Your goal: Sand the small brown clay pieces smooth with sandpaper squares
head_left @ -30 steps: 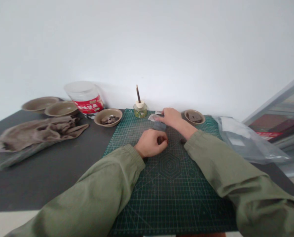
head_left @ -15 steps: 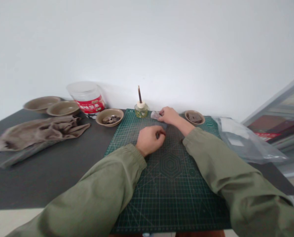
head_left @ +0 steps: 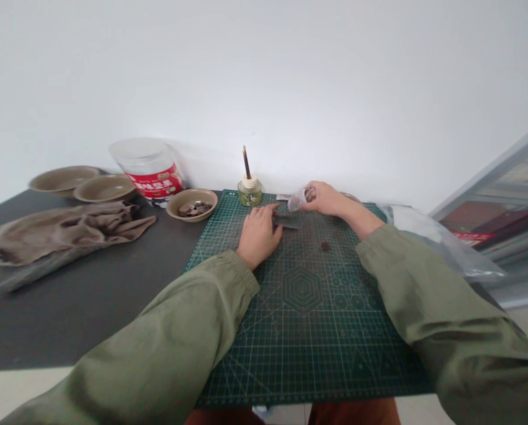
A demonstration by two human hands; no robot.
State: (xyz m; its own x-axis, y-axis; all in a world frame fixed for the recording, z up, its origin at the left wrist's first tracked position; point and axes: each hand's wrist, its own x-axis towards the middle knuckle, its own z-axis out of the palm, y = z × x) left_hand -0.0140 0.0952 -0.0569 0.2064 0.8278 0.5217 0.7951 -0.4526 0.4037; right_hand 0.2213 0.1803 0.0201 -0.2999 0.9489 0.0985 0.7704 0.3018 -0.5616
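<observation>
Evidently, the left hand [head_left: 258, 235], at eleven o'clock on the mat [head_left: 302, 354], has thumb and fingers apart at a grey strip [head_left: 288, 222], presumably to steady it. At twelve, the right hand [head_left: 319, 198] pinches a white tissue [head_left: 296, 200] just beyond, one end left loose, likely for handling. Off the mat at ten o'clock, a brown bowl [head_left: 188, 217] contains small metallic pieces [head_left: 195, 208]; at one, the contents of a second bowl [head_left: 351, 196] are hidden. At eleven, a bottle [head_left: 250, 193] holds a dark stick [head_left: 246, 162].
</observation>
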